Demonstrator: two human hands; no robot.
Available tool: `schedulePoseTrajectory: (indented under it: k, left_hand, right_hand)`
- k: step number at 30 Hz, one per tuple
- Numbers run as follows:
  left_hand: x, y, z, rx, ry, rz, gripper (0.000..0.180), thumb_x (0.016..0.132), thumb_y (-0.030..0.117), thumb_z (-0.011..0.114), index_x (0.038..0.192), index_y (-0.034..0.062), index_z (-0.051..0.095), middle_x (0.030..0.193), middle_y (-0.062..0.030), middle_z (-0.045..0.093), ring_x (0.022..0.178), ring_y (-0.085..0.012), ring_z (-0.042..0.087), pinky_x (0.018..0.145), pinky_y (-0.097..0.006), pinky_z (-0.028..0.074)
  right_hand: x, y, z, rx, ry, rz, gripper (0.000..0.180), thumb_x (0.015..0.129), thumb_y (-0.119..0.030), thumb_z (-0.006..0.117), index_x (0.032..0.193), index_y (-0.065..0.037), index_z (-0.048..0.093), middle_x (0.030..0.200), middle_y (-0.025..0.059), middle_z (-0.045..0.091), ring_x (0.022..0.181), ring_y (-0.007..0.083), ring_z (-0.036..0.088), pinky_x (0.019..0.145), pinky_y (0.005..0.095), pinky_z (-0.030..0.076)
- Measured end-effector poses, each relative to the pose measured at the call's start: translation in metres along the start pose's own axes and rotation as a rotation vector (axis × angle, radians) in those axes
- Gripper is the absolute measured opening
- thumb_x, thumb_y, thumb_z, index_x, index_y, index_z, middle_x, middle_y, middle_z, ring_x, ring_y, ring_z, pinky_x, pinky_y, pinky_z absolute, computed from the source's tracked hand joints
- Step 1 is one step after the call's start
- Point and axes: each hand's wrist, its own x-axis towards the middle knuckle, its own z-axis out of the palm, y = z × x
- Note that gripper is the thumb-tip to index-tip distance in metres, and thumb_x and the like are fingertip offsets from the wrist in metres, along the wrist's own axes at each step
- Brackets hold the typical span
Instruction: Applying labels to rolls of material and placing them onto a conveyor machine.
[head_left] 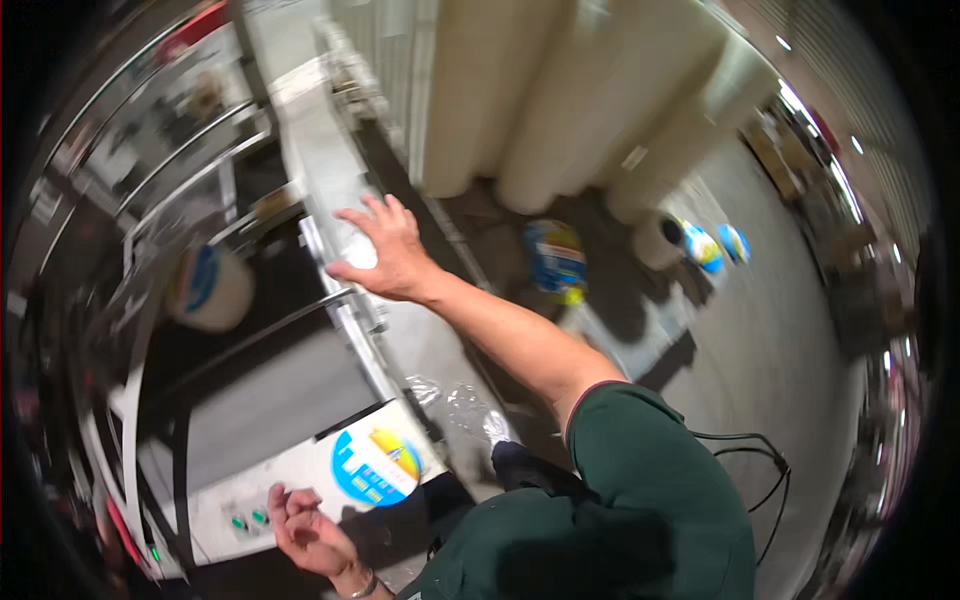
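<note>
My right hand [388, 248] reaches over the metal side rail [355, 325] of a machine, its fingers spread and nothing in them. At the lower left, my left hand [312, 535] hovers by the machine's white control panel [215, 500], near its green buttons [250, 519]. Its fingers are loosely curled and apart, and I see nothing held. A round blue, white and yellow printed label [376, 467] lies on the panel between my hands. On the dark bed of the machine sits a whitish roll-shaped pack [222, 290] with a blue print, blurred.
Tall, large pale rolls [565, 100] stand beyond my right arm. On the floor are a blue-and-yellow printed pack [556, 258], a pale roll with a dark core [657, 241] and more blue printed items [703, 247]. Clear film [465, 408] lies beside the machine; a black cable [775, 460] trails at right.
</note>
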Motion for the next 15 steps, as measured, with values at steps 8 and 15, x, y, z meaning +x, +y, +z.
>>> schedulePoseTrajectory:
  k: [8,15]
  left_hand:
    - [-0.049,-0.106,0.161,0.029,-0.235,-0.222,0.050,0.108,0.041,0.042,0.131,-0.0010,0.057,0.091,-0.0081,0.063,0.087,-0.0167,0.059,0.085,-0.031,0.048]
    - [-0.091,-0.203,0.291,0.281,-0.385,-0.347,0.037,0.102,0.031,0.053,0.119,-0.0007,0.062,0.090,-0.0070,0.064,0.083,-0.0152,0.059,0.077,-0.029,0.047]
  right_hand:
    - [-0.242,0.475,-0.336,-0.891,0.263,0.608,0.063,0.092,-0.041,0.069,0.138,-0.001,0.055,0.130,0.0216,0.065,0.128,0.0395,0.058,0.115,0.0484,0.038]
    - [-0.334,0.578,-0.400,-0.507,-0.061,0.835,0.051,0.097,-0.035,0.063,0.132,0.001,0.062,0.122,0.0266,0.070,0.118,0.0426,0.065,0.102,0.0468,0.050]
